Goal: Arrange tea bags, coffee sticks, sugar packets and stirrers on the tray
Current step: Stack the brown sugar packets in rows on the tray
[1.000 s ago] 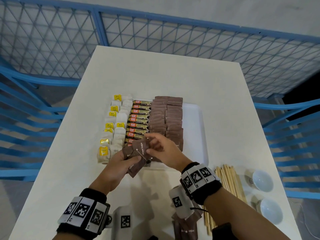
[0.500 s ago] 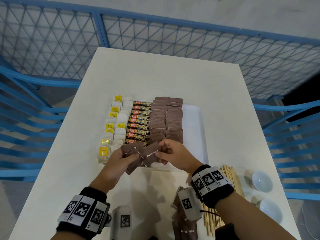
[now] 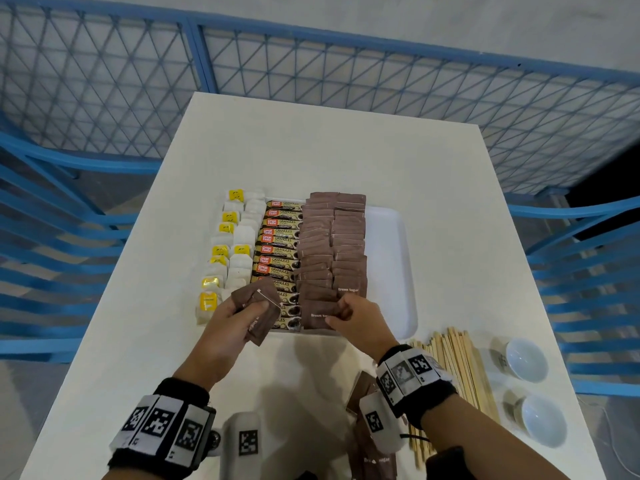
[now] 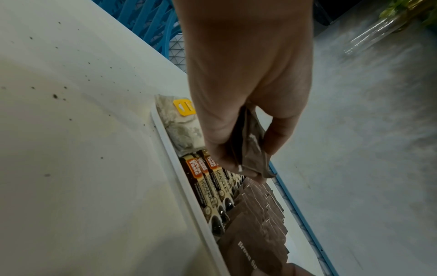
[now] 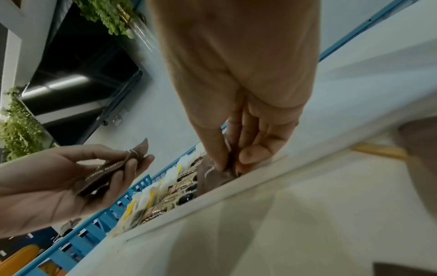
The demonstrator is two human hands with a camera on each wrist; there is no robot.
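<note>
Our right hand pinches a brown sugar packet at the tray's near edge, ending the left sugar column, long axis crosswise. Our left hand, just beside, grips the spare packets above the coffee sticks, so we feed rightward.

Even overhead light, soft shadows; wrist views blurred, edges warped
</note>
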